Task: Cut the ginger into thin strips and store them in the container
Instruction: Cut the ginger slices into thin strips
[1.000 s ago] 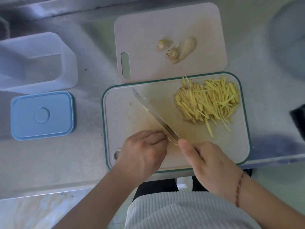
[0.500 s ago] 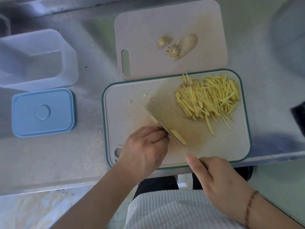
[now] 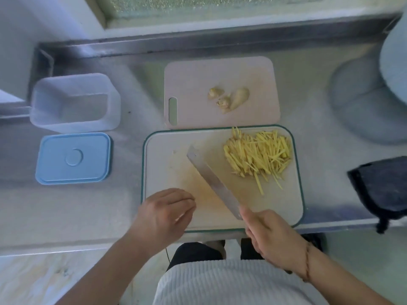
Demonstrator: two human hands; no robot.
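Counter (image 3: 136, 102): brushed metal with a dull sheen. Knife (image 3: 212, 183): smooth metal blade, softly reflective. Near cutting board (image 3: 163, 164): matt pale plastic with a green rim, stained yellowish at centre. Far cutting board (image 3: 259, 80): matt pinkish plastic. Container (image 3: 74, 102): translucent, frosted plastic. Lid (image 3: 72, 158): smooth blue plastic, low gloss. Ginger strips (image 3: 257, 156): moist, fibrous. Dark cloth (image 3: 383, 186): soft, matt.

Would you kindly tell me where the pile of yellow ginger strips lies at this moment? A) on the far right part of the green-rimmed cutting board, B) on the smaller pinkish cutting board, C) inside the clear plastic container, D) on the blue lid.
A: the pile of yellow ginger strips lies on the green-rimmed cutting board, at its far right.
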